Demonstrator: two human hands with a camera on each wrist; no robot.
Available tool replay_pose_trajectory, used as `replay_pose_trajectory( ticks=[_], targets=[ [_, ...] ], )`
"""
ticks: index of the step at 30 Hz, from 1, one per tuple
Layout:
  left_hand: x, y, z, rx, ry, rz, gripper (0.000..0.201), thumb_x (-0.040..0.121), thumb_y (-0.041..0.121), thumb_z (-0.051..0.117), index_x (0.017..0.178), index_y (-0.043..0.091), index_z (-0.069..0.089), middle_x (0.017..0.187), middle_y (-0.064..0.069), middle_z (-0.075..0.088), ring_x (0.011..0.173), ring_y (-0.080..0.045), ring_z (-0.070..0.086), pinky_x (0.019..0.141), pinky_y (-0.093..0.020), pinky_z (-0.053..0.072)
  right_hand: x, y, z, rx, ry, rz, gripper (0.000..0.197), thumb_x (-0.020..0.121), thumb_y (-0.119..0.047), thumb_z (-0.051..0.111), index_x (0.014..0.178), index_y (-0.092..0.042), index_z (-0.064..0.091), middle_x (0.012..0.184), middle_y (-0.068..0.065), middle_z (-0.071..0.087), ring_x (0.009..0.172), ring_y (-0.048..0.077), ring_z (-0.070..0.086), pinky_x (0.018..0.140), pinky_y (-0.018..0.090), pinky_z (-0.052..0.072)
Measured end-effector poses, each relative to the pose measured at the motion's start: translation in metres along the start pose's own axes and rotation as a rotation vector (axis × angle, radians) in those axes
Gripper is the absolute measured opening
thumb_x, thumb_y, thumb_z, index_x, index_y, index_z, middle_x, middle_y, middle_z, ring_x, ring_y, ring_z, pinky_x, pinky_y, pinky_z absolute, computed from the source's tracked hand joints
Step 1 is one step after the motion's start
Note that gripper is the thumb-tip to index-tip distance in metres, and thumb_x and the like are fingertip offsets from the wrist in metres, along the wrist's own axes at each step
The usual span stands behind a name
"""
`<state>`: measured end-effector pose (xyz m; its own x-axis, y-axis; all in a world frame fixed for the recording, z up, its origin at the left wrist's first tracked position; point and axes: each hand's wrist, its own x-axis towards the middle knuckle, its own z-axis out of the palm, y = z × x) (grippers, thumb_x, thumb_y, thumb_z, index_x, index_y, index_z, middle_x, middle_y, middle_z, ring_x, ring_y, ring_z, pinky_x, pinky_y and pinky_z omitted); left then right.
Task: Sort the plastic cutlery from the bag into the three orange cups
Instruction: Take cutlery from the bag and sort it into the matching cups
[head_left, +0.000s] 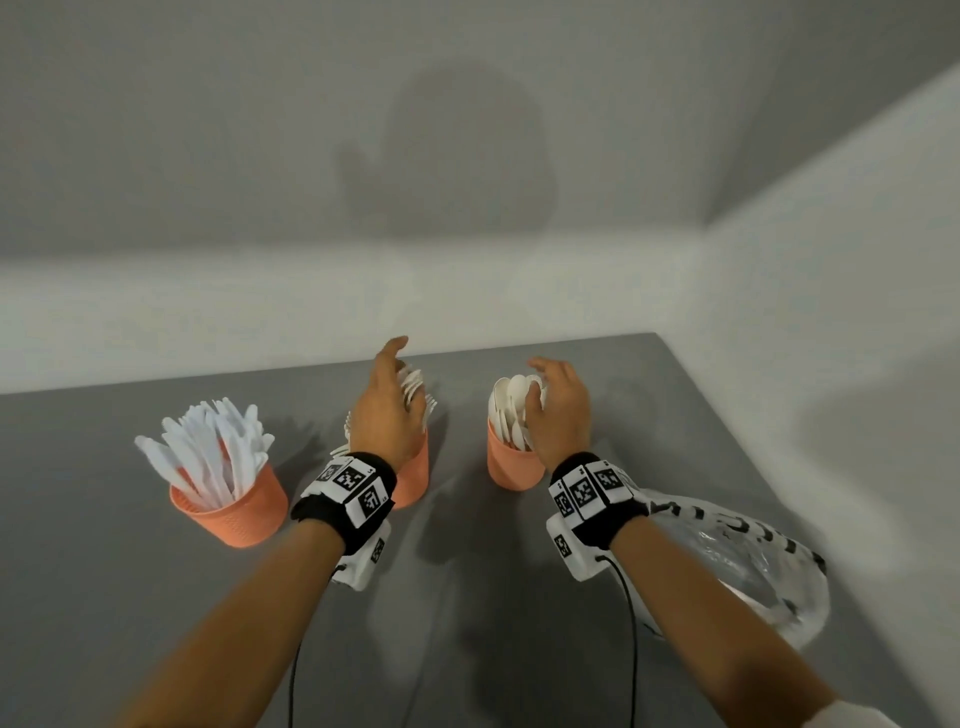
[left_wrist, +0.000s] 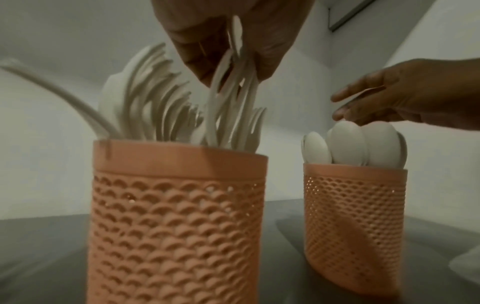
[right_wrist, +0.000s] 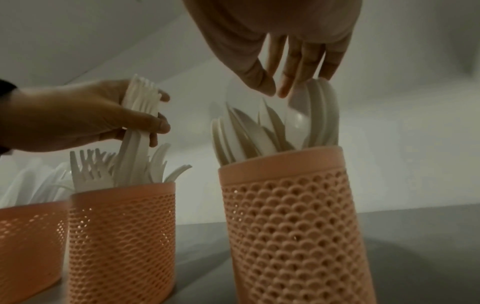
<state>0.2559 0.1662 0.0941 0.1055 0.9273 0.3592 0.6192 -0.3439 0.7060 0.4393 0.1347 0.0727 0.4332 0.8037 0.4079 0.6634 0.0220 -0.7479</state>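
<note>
Three orange mesh cups stand on the grey table. The left cup (head_left: 228, 506) holds white knives, the middle cup (head_left: 414, 480) forks, the right cup (head_left: 511, 467) spoons. My left hand (head_left: 400, 387) grips a bundle of white forks (right_wrist: 141, 98) above the middle cup (left_wrist: 176, 216), their lower ends down among the forks standing there. My right hand (right_wrist: 293, 82) hovers over the right cup (right_wrist: 293, 216) with straight fingers. Its fingertips (right_wrist: 284, 90) touch the tops of the spoons (right_wrist: 319, 111) and it holds nothing.
The clear plastic bag (head_left: 737, 566) with black print lies crumpled under my right forearm near the table's right edge. White walls close off the table at the back and on the right. Bare grey table (head_left: 467, 597) shows in front of the cups.
</note>
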Motion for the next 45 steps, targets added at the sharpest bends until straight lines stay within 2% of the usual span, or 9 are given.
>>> replay_pose_trajectory(
  ticks=[9, 11, 14, 17, 26, 33, 39, 42, 45],
  targets=[
    [-0.005, -0.022, 0.001, 0.345, -0.175, 0.258, 0.040, 0.072, -0.013, 0.057, 0.110, -0.002, 0.061, 0.101, -0.023, 0.061, 0.062, -0.041, 0.063, 0.051, -0.039, 0.051, -0.006, 0.006, 0.016, -0.442, -0.118, -0.201, 0.053, 0.090, -0.032, 0.027, 0.107, -0.001, 0.065, 0.112, 0.021, 0.064, 0.110, 0.037, 0.058, 0.102, 0.044, 0.036],
    [-0.007, -0.027, 0.003, 0.386, -0.134, 0.303, 0.031, 0.081, 0.005, 0.050, 0.109, -0.005, 0.061, 0.106, -0.024, 0.062, 0.074, -0.042, 0.065, 0.062, -0.042, 0.053, -0.008, 0.005, 0.016, -0.500, -0.218, -0.168, 0.065, 0.088, -0.041, 0.015, 0.123, -0.004, 0.058, 0.131, 0.024, 0.053, 0.127, 0.037, 0.045, 0.110, 0.044, 0.024],
    [-0.008, -0.026, 0.000, 0.556, -0.340, 0.156, 0.084, 0.082, 0.056, 0.004, 0.125, 0.003, 0.053, 0.140, -0.015, 0.044, 0.130, -0.032, 0.040, 0.111, -0.048, 0.024, -0.010, 0.004, 0.013, -0.616, -0.356, -0.104, 0.084, 0.080, -0.051, -0.007, 0.141, -0.015, 0.039, 0.149, 0.020, 0.032, 0.142, 0.031, 0.022, 0.117, 0.044, 0.005],
    [-0.009, -0.024, -0.002, 0.659, -0.461, 0.070, 0.126, 0.056, 0.082, -0.024, 0.143, 0.008, 0.029, 0.155, -0.009, 0.020, 0.145, -0.024, 0.012, 0.117, -0.046, 0.003, -0.010, 0.003, 0.013, -0.650, -0.372, -0.084, 0.089, 0.075, -0.053, -0.012, 0.144, -0.017, 0.033, 0.151, 0.021, 0.026, 0.144, 0.030, 0.017, 0.117, 0.046, -0.001],
    [-0.021, -0.028, 0.004, 0.628, -0.371, 0.038, 0.098, 0.074, 0.060, -0.013, 0.145, 0.003, 0.022, 0.152, -0.016, 0.026, 0.143, -0.029, 0.019, 0.118, -0.043, 0.016, -0.009, -0.001, 0.013, -0.700, -0.421, -0.059, 0.090, 0.074, -0.053, -0.015, 0.147, -0.020, 0.026, 0.152, 0.021, 0.025, 0.144, 0.029, 0.016, 0.116, 0.047, 0.001],
    [-0.020, -0.022, 0.001, 0.582, -0.343, 0.014, 0.101, 0.072, 0.071, -0.011, 0.148, 0.010, 0.015, 0.155, -0.015, 0.017, 0.145, -0.029, 0.009, 0.117, -0.046, 0.003, -0.001, -0.014, -0.004, -0.499, -0.526, 0.040, 0.050, 0.101, -0.039, 0.022, 0.147, -0.020, 0.024, 0.155, 0.017, 0.018, 0.146, 0.026, 0.008, 0.116, 0.046, -0.002],
    [-0.031, 0.038, 0.006, 0.164, -0.199, 0.222, 0.073, 0.090, 0.056, 0.022, 0.148, 0.013, 0.016, 0.154, -0.016, 0.019, 0.143, -0.029, 0.018, 0.115, -0.037, 0.019, -0.011, -0.027, -0.067, 0.101, -0.340, 0.037, 0.022, 0.093, -0.007, 0.049, 0.105, -0.001, 0.066, 0.102, 0.013, 0.068, 0.090, 0.021, 0.065, 0.087, 0.033, 0.047],
    [-0.043, 0.074, 0.026, -0.079, -0.242, 0.242, 0.051, 0.094, 0.034, 0.041, 0.139, 0.011, 0.034, 0.139, -0.014, 0.038, 0.123, -0.027, 0.046, 0.098, -0.034, 0.040, -0.017, -0.024, -0.111, 0.109, -0.448, 0.089, 0.020, 0.090, -0.004, 0.051, 0.078, -0.011, 0.065, 0.073, 0.008, 0.066, 0.051, 0.002, 0.058, 0.069, 0.028, 0.050],
    [-0.064, 0.097, 0.054, -0.221, -0.346, 0.237, 0.032, 0.090, 0.022, 0.046, 0.117, 0.007, 0.052, 0.118, -0.012, 0.054, 0.095, -0.025, 0.057, 0.085, -0.041, 0.049, -0.033, -0.004, -0.151, -0.029, -0.618, 0.200, 0.024, 0.088, -0.005, 0.052, 0.068, -0.012, 0.063, 0.074, 0.018, 0.068, 0.054, 0.013, 0.059, 0.064, 0.026, 0.050]
  ],
)
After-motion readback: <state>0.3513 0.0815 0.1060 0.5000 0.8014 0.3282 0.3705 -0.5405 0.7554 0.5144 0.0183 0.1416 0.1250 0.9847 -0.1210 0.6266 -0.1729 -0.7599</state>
